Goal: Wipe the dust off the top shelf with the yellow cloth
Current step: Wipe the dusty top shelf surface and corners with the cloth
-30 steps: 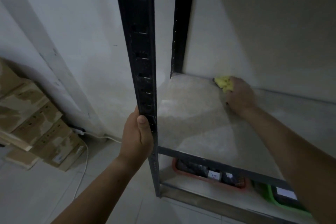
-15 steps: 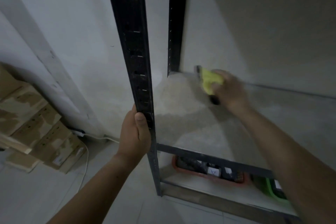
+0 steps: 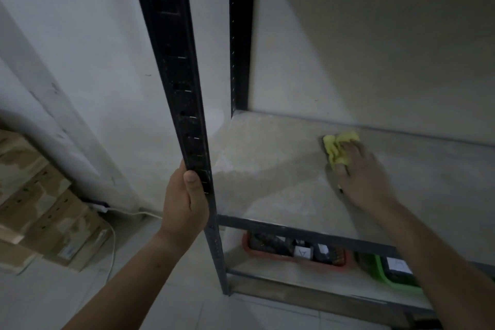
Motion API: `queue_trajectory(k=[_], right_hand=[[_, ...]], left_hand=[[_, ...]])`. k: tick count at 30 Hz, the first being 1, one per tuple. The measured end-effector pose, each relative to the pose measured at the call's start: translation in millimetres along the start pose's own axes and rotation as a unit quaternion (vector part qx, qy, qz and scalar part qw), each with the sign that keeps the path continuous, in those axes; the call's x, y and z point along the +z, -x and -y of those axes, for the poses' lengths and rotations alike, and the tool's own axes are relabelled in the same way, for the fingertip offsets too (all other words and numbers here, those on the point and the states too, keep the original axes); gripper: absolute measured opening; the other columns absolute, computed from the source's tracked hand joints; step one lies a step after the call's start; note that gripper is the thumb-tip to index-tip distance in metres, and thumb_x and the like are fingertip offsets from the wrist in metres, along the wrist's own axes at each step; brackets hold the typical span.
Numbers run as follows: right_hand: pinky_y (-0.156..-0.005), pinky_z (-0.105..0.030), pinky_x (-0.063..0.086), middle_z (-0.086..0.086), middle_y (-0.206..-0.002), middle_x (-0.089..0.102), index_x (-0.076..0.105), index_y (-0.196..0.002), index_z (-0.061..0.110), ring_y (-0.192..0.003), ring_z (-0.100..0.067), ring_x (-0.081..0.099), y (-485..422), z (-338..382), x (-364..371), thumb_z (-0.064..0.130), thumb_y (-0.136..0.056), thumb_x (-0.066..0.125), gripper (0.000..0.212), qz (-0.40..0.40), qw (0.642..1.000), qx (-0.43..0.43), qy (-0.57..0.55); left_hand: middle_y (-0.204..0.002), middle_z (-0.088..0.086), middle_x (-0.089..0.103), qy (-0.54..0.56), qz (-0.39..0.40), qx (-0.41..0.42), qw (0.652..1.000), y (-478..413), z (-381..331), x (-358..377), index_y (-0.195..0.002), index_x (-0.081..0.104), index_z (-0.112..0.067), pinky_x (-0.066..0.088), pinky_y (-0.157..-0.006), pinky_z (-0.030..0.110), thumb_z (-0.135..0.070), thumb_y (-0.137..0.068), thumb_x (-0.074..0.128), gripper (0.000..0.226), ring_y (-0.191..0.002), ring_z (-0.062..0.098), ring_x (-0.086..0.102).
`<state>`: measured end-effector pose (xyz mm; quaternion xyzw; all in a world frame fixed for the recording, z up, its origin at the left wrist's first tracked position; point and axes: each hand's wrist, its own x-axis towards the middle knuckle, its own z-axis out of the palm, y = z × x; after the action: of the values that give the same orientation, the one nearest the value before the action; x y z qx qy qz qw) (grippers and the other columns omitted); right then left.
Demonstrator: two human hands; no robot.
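The top shelf (image 3: 267, 169) is a pale, dusty board in a dark metal rack. A crumpled yellow cloth (image 3: 338, 145) lies on it near the back edge, right of the middle. My right hand (image 3: 361, 177) presses flat on the cloth, fingers spread over its near part, and part of the cloth is hidden under the palm. My left hand (image 3: 184, 201) is wrapped around the front upright post (image 3: 171, 75) of the rack, thumb on its face, just above the shelf's front rail.
The rear post (image 3: 239, 35) stands against the white wall. On the shelf below sit a red tray (image 3: 292, 257) and a green tray (image 3: 380, 273) with small items. Cardboard boxes (image 3: 40, 209) are stacked on the floor at left, with a white cable (image 3: 126, 213) beside them.
My right hand has swept the cloth from the back left corner of the shelf rightward along the back edge. My left hand keeps its grip on the post.
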<state>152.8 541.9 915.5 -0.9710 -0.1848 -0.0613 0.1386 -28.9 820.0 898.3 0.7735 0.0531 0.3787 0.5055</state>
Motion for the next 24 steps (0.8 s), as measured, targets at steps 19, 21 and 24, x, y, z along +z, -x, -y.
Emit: queue_trajectory(k=[19, 21, 24], right_hand=[[-0.102, -0.030, 0.041, -0.020, -0.135, 0.055, 0.054, -0.131, -0.001, -0.115, -0.024, 0.056, -8.7, 146.1, 7.0, 0.039, -0.097, 0.045, 0.053, 0.042, 0.921, -0.155, -0.355], [-0.104, -0.038, 0.041, -0.019, -0.132, 0.058, 0.054, -0.132, 0.000, -0.119, -0.032, 0.057, -20.7, 88.9, -12.3, 0.026, -0.096, 0.054, 0.044, -0.025, 0.946, -0.109, -0.303], [-0.097, -0.043, 0.046, -0.019, -0.130, 0.059, 0.048, -0.139, 0.010, -0.115, -0.038, 0.059, -28.1, 5.6, -29.2, 0.016, -0.087, 0.065, 0.054, -0.012, 0.990, -0.024, -0.140]], left_hand=[[-0.067, -0.007, 0.043, -0.040, -0.001, -0.009, 0.999, 1.6, 4.3, -1.9, -0.082, 0.047, -0.022, 0.032, -0.051, 0.036, -0.069, -0.104, 0.014, 0.062, -0.056, 0.016, 0.043], [-0.068, -0.012, 0.047, -0.032, 0.002, -0.005, 0.999, 0.2, 1.9, -0.2, -0.084, 0.047, -0.030, 0.034, -0.054, 0.028, -0.070, -0.104, 0.014, 0.055, -0.058, 0.009, 0.045], [-0.076, -0.025, 0.056, -0.012, 0.010, 0.004, 1.000, -1.1, -0.4, 0.4, -0.091, 0.048, -0.037, 0.036, -0.060, 0.010, -0.066, -0.105, 0.016, 0.046, -0.065, -0.001, 0.053]])
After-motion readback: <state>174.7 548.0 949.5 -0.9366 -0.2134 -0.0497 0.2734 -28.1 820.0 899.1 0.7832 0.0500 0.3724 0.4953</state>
